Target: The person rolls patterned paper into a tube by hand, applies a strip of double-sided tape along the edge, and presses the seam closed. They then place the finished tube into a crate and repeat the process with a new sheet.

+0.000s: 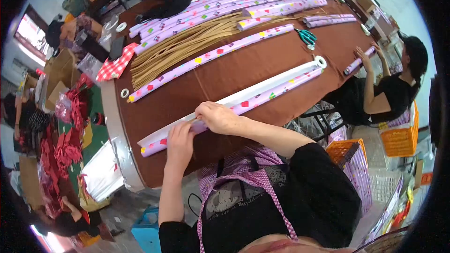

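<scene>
Bent over a brown-covered counter (243, 72). Had a partly rolled sheet (255, 101) of purple patterned paper directly in front, slanting from eight o'clock up to two o'clock, with the white inner face open along the far side. Put the left grip (179, 139) at the sheet's lower-left stretch, fingers pointing up toward one o'clock, and the right grip (218, 117) just beside it, fingers curled in toward nine o'clock. Had the fingertips of both grips gathered close together over the paper; could not tell whether clamped on its edge or merely laid against it.

Reckoning from there, found a white tape ring (316, 60) at two o'clock, by the sheet's far end, and green-handled scissors (307, 37) between one and two. Saw a closed roll (210, 56) at twelve, then brown strips (178, 54) and a pile of rolls (201, 14) beyond. Spotted a red checked cloth (117, 64) at ten o'clock. Noticed a co-worker (393, 89) near three o'clock, hands at a shorter roll (353, 66).
</scene>
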`<state>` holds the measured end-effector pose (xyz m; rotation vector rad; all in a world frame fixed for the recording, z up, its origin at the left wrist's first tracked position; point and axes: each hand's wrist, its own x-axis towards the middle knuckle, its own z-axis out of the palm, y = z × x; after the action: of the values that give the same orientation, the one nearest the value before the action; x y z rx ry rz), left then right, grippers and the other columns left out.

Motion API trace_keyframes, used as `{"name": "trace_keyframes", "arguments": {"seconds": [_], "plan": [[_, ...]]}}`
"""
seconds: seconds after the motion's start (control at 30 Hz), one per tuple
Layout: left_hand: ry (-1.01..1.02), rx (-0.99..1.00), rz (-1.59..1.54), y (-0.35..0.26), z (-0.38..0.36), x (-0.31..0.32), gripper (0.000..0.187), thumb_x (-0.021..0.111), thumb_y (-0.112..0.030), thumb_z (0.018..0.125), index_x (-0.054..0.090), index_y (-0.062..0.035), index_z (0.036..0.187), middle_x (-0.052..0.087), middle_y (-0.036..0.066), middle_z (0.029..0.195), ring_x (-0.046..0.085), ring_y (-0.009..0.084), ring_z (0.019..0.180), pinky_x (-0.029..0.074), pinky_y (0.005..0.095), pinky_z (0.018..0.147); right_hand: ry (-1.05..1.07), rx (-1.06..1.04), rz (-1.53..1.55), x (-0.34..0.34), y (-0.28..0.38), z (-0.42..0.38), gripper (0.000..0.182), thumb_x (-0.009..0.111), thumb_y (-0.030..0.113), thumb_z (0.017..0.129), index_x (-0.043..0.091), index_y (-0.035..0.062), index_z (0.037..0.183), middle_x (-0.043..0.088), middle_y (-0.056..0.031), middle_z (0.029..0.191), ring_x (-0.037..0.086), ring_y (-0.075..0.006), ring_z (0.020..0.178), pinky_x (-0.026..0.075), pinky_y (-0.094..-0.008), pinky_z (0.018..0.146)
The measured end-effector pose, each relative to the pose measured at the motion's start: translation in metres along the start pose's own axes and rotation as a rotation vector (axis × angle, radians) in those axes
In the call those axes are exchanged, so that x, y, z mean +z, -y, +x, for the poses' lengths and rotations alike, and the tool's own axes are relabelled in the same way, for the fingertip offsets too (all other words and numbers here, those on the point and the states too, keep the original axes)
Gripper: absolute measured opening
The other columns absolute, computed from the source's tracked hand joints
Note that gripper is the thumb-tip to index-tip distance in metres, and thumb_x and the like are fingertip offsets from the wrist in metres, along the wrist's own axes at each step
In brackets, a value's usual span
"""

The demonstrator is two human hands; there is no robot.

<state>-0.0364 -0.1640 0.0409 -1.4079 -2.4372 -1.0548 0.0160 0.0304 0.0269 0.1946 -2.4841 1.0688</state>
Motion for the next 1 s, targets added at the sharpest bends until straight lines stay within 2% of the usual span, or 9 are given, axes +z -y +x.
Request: {"name": "trace_keyframes", "arguments": {"seconds": [0.1, 0.2, 0.47, 0.53, 0.57, 0.7, 0.83, 0.9, 1.0], "plan": [[0.074, -0.046, 0.263, 0.002, -0.012, -0.019, 0.019, 0.06, -0.008, 0.089, 0.06, -0.0006, 0.107, 0.062, 0.017, 0.105, 0.056, 0.0373, 0.1, 0.044, 0.0468, 0.086, 0.025, -0.063, 0.024, -0.003, 0.0, 0.0, 0.012, 0.061, 0.005, 0.087, 0.053, 0.0043, 0.097, 0.062, -0.0137, 0.092, 0.063, -0.0351, 0.091, 0.052, -0.0436, 0.078], [-0.016, -0.135, 0.274, 0.019, -0.032, -0.035, 0.016, 0.063, -0.008, 0.088, 0.063, -0.0022, 0.104, 0.063, 0.014, 0.105, 0.057, 0.0358, 0.099, 0.043, 0.0449, 0.087, 0.079, -0.016, 0.086, -0.009, 0.004, 0.0, 0.009, 0.058, 0.011, 0.091, 0.054, 0.0037, 0.096, 0.063, -0.0162, 0.092, 0.062, -0.0368, 0.095, 0.049, -0.0459, 0.084], [-0.065, -0.09, 0.223, 0.019, -0.032, -0.024, 0.018, 0.064, -0.007, 0.088, 0.066, -0.0034, 0.105, 0.064, 0.013, 0.105, 0.058, 0.0336, 0.1, 0.041, 0.0439, 0.088, 0.094, 0.082, 0.197, -0.037, 0.02, 0.02, 0.007, 0.061, 0.01, 0.089, 0.057, 0.0033, 0.09, 0.064, -0.0159, 0.083, 0.063, -0.0384, 0.083, 0.05, -0.0471, 0.076], [-0.055, -0.072, 0.225, 0.014, -0.028, -0.018, 0.018, 0.064, -0.007, 0.088, 0.066, -0.0032, 0.106, 0.064, 0.012, 0.105, 0.058, 0.0329, 0.1, 0.041, 0.044, 0.088, 0.175, -0.185, 0.28, -0.049, 0.028, 0.037, 0.006, 0.063, 0.006, 0.088, 0.058, 0.0024, 0.089, 0.064, -0.0133, 0.079, 0.064, -0.0345, 0.082, 0.049, -0.0447, 0.073], [-0.067, -0.07, 0.217, 0.013, -0.027, -0.016, 0.019, 0.065, -0.008, 0.087, 0.066, -0.0033, 0.106, 0.064, 0.012, 0.105, 0.058, 0.0329, 0.1, 0.041, 0.0443, 0.088, 0.276, -0.148, 0.363, -0.054, 0.036, 0.046, 0.008, 0.061, 0.009, 0.087, 0.061, 0.0014, 0.089, 0.066, -0.0179, 0.081, 0.065, -0.0386, 0.082, 0.05, -0.0458, 0.071], [-0.106, -0.065, 0.19, 0.005, -0.022, -0.007, 0.019, 0.064, -0.006, 0.086, 0.066, -0.0037, 0.105, 0.064, 0.012, 0.104, 0.057, 0.0354, 0.099, 0.04, 0.046, 0.088, 0.581, -0.182, 0.314, -0.046, 0.047, 0.071, 0.015, 0.059, 0.014, 0.089, 0.064, 0.0014, 0.096, 0.067, -0.0214, 0.084, 0.066, -0.0373, 0.083, 0.05, -0.0446, 0.074], [-0.075, -0.064, 0.221, 0.008, -0.026, -0.006, 0.025, 0.066, -0.008, 0.086, 0.065, -0.0045, 0.111, 0.063, 0.013, 0.109, 0.055, 0.037, 0.097, 0.042, 0.048, 0.087, 0.569, -0.119, 0.474, -0.005, 0.037, 0.064, 0.014, 0.06, 0.014, 0.089, 0.065, 0.0025, 0.096, 0.067, -0.0208, 0.084, 0.066, -0.038, 0.084, 0.051, -0.0445, 0.074], [-0.048, -0.112, 0.217, 0.009, -0.027, -0.004, 0.025, 0.066, -0.008, 0.085, 0.065, -0.0038, 0.11, 0.063, 0.013, 0.109, 0.055, 0.0376, 0.097, 0.042, 0.0486, 0.086, 0.515, 0.063, 0.416, 0.006, 0.041, 0.056, 0.014, 0.06, 0.015, 0.089, 0.065, 0.0044, 0.096, 0.068, -0.0194, 0.086, 0.067, -0.038, 0.086, 0.052, -0.0445, 0.074], [-0.035, -0.126, 0.222, 0.017, -0.033, -0.004, 0.024, 0.066, -0.008, 0.084, 0.065, -0.0034, 0.107, 0.063, 0.015, 0.11, 0.055, 0.0378, 0.097, 0.043, 0.0498, 0.085, 0.375, -0.013, 0.297, 0.032, 0.031, 0.051, 0.013, 0.061, 0.016, 0.089, 0.066, 0.006, 0.097, 0.069, -0.0186, 0.089, 0.068, -0.0378, 0.086, 0.053, -0.0437, 0.074]]}}
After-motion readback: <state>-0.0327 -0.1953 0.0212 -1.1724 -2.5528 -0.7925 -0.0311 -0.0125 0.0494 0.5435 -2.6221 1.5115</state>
